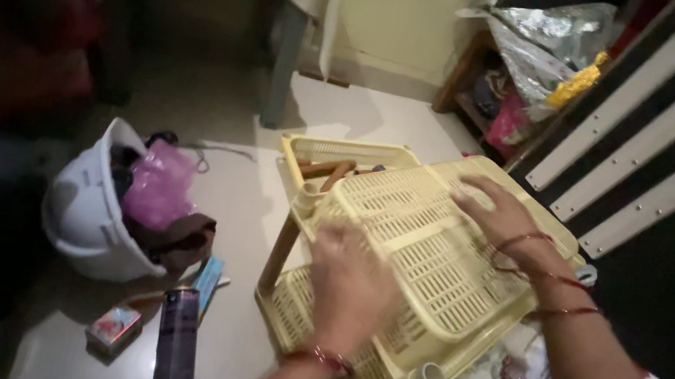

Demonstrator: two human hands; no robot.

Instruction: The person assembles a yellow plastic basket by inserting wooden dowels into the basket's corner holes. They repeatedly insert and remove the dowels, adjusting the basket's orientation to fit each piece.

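A pale yellow plastic lattice shelf tray [434,256] lies tilted on top of a matching rack on the floor. My left hand [349,283] rests flat on the tray's near part, fingers spread and blurred. My right hand [502,217] presses on the tray's far right side, with red threads around the wrist. Under the tray sits a lower yellow shelf [298,312] on a brown post [279,252]. Another yellow tray [342,157] behind holds brown posts.
A white tipped basket [84,207] at left holds a pink bag and dark cloth. A small box [112,327], a dark flat pack [177,339] and a blue item lie on the floor. Dark board with white slats [654,128] stands at right; foil bags behind.
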